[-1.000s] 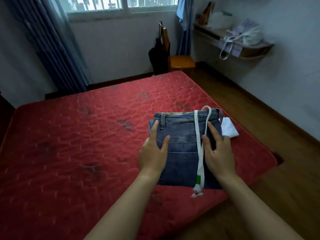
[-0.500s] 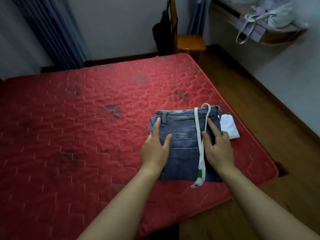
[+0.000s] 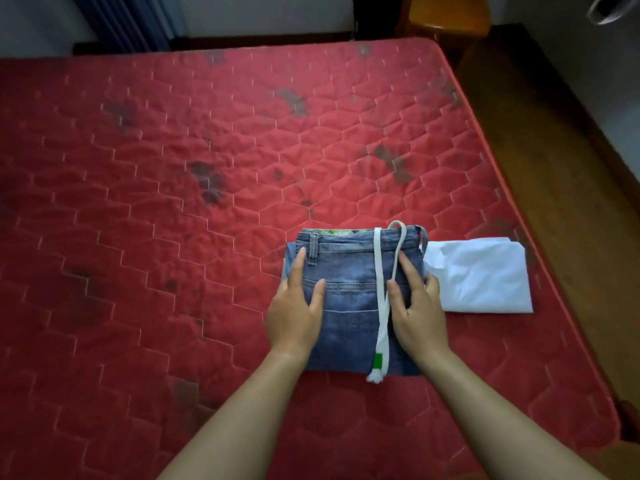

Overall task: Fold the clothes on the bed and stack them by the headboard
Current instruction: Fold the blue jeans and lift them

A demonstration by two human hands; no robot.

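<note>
Both hands flat: left hand (image 3: 293, 315), right hand (image 3: 417, 311) pressing folded jeans (image 3: 349, 306).

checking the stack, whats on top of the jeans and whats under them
On top: the left hand, right hand and a white cord. Under the jeans, a paler blue edge peeks out left; the rest is covered.

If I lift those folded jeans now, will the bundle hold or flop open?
Probably holds fairly well: the folded jeans look thick and layered, with the left hand and right hand resting flat on them. The white drawstring lies loose on top, so it will likely dangle or slide off.
</note>
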